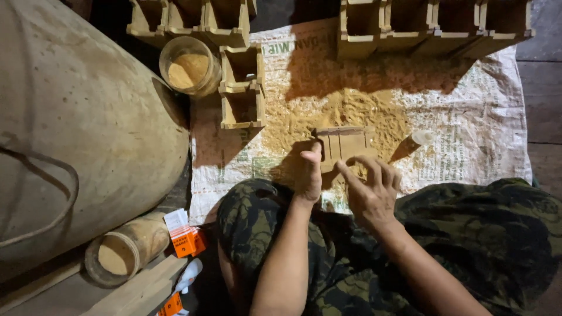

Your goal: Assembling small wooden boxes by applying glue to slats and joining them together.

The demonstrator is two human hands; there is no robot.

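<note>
— What am I seeing on the left?
— A big drum (pixel 76 117) is crowding that side, a sawdust jar (pixel 188 67) sitting beside it.
— And the hands?
— My left hand (pixel 308 172) is gripping the small wooden frame (pixel 342 143) on the sawdust-covered sack (pixel 468 134); my right hand (pixel 372 190) is touching it, fingers loose.

Place: rough floor-level workshop | Evidence: sawdust pile (pixel 351 117) on a woven sack mat (pixel 468 146), rows of small wooden boxes (pixel 433 23), sawdust-filled jar (pixel 188 67), plank floor (pixel 541 93).
</note>
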